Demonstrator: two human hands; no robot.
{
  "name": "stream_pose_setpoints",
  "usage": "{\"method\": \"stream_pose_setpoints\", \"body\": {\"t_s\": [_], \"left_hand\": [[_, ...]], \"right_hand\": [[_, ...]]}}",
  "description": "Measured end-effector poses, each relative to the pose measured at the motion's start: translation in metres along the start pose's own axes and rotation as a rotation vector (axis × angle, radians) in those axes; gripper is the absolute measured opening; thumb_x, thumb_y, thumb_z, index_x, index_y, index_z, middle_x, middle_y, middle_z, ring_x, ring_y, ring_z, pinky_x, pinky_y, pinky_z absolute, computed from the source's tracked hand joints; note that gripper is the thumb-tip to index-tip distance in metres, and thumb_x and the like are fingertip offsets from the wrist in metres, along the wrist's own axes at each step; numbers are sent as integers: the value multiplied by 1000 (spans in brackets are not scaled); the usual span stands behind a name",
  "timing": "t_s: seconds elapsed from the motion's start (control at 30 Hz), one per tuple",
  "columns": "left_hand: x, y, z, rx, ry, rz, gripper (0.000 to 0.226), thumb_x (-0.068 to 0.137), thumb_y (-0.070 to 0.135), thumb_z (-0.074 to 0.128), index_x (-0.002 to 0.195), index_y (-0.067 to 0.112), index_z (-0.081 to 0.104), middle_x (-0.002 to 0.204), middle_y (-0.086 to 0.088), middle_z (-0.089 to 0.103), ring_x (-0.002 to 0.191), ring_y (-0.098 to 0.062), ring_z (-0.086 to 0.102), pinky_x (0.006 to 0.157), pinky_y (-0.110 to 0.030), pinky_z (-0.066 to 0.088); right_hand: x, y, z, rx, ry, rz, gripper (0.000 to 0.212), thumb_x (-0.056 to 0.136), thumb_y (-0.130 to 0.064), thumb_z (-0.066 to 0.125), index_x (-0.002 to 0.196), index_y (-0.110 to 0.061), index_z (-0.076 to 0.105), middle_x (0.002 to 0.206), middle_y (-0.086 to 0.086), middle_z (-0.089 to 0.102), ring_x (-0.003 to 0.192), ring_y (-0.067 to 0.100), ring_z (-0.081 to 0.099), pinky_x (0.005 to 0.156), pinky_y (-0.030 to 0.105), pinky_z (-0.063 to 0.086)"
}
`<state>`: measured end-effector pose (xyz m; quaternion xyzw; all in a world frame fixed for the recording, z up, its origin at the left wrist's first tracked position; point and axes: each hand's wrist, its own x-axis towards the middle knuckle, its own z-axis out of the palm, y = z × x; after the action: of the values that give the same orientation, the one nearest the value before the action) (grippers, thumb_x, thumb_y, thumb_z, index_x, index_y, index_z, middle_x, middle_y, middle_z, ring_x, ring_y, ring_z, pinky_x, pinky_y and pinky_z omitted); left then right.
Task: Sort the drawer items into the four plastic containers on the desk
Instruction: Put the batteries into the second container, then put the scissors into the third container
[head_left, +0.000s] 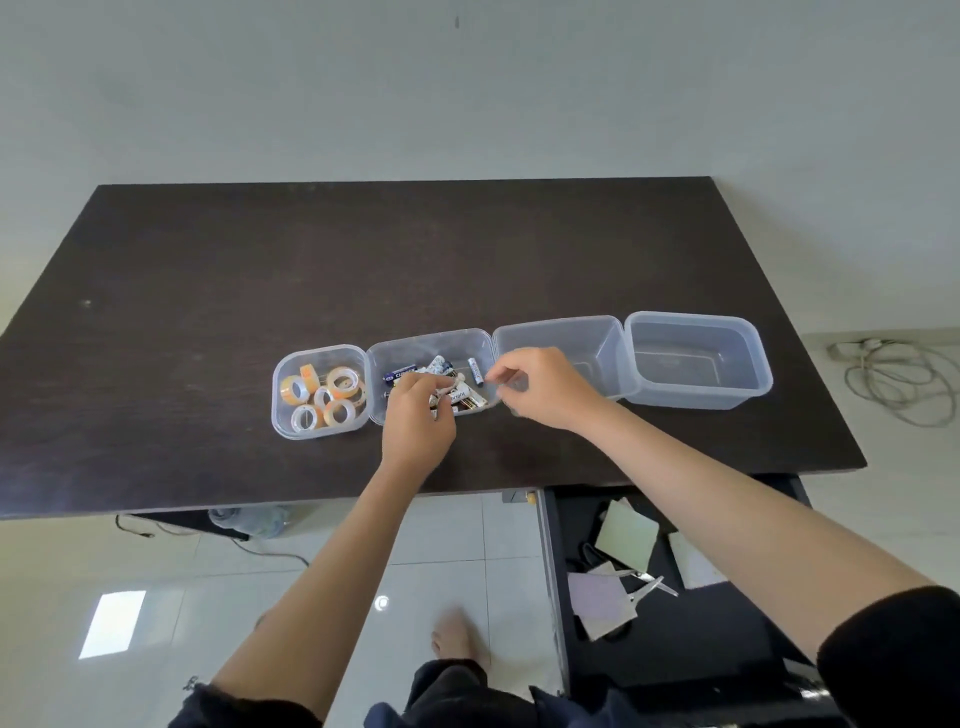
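Note:
Four clear plastic containers stand in a row on the dark desk (208, 291). The leftmost container (278, 415) holds several tape rolls (332, 395). The second container (415, 344) holds several batteries (474, 370). The third container (571, 330) and the fourth container (696, 401) have nothing in them. My left hand (415, 423) reaches into the battery container, fingers curled around white-wrapped batteries (448, 388). My right hand (543, 387) hovers at the edge between the second and third containers. Its thumb and forefinger are pinched near a battery; I cannot make out anything in them.
An open dark drawer (675, 639) sits below the desk's front right edge, with paper pads (626, 540), a pink pad (602, 603) and metal clips (649, 584) inside. A coiled cable (893, 384) lies on the floor at right. My foot (460, 639) is on the tiles.

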<state>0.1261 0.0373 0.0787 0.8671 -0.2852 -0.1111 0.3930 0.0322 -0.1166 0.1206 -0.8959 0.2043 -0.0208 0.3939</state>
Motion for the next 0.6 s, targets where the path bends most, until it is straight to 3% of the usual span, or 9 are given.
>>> {"method": "stream_pose_setpoints", "body": {"t_s": [0.1, 0.23, 0.33, 0.47, 0.6], "left_hand": [[-31, 19, 25, -95, 34, 55, 23, 88, 2, 54, 105, 9, 68, 103, -3, 59, 90, -21, 59, 78, -28, 49], [-80, 48, 69, -161, 23, 73, 24, 89, 2, 52, 105, 9, 67, 98, 3, 59, 74, -13, 58, 71, -14, 44], [-117, 60, 110, -178, -74, 21, 24, 90, 4, 51, 108, 10, 66, 103, 2, 60, 83, -8, 58, 73, -7, 42], [-158, 63, 166, -122, -281, -120, 28, 92, 10, 51, 118, 12, 61, 118, -1, 56, 105, -14, 56, 89, -21, 45], [-187, 54, 208, 16, -383, -234, 36, 89, 14, 56, 125, 14, 56, 133, -5, 47, 121, -22, 47, 99, -29, 42]], "right_hand": [[-33, 23, -20, -3, -20, 18, 13, 83, -9, 67, 95, -11, 71, 89, -3, 68, 83, 12, 64, 77, 17, 50], [-83, 66, -41, -30, -87, 99, 15, 83, -14, 68, 99, -15, 71, 92, -2, 70, 80, 11, 64, 77, 22, 54], [-121, 105, -52, -40, -132, 159, 15, 83, -13, 69, 97, -15, 72, 87, -3, 69, 77, 12, 65, 78, 27, 56], [-172, 158, -54, -32, -204, 258, 15, 83, -10, 63, 94, -14, 72, 80, -8, 69, 71, 11, 67, 75, 30, 58], [-210, 205, -45, -81, -310, 340, 24, 82, -8, 54, 94, -17, 72, 91, -3, 72, 72, 5, 62, 63, 15, 47]]}}
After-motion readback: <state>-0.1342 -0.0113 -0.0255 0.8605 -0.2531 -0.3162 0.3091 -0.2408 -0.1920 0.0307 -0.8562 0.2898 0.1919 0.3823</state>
